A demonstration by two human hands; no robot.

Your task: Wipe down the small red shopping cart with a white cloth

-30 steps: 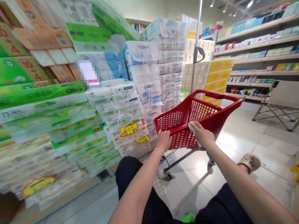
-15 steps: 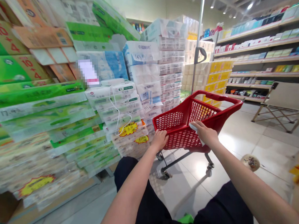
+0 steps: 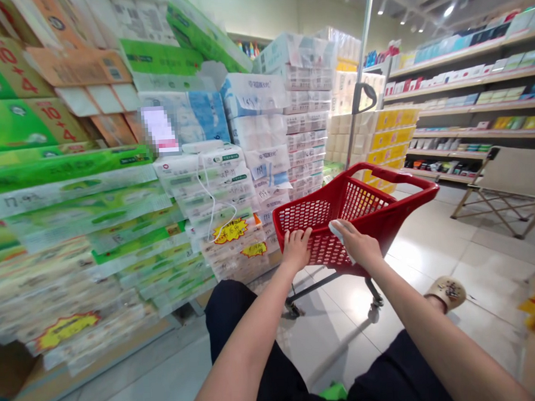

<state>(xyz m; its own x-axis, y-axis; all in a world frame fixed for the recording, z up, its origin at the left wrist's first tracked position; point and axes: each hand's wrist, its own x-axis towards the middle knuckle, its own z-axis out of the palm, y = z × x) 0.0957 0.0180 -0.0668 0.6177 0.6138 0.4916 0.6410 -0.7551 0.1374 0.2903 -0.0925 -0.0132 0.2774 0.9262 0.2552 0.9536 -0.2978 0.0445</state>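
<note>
The red cart point(image 3: 402, 208) stands on the tiled floor point(image 3: 432, 257) just ahead of you, close beside the stacked tissue packs point(image 3: 213, 191) on the left. Your left hand point(image 3: 297, 248) curls over its near rim. Your right hand point(image 3: 358, 248) is closed on the rim too, with a white scrap point(image 3: 336, 227) pinched under the fingers. Grip evenly with both, so the cart's left corner clears the stack. I cannot tell whether the scrap is paper or cloth, and the basket's bottom is hidden.
</note>
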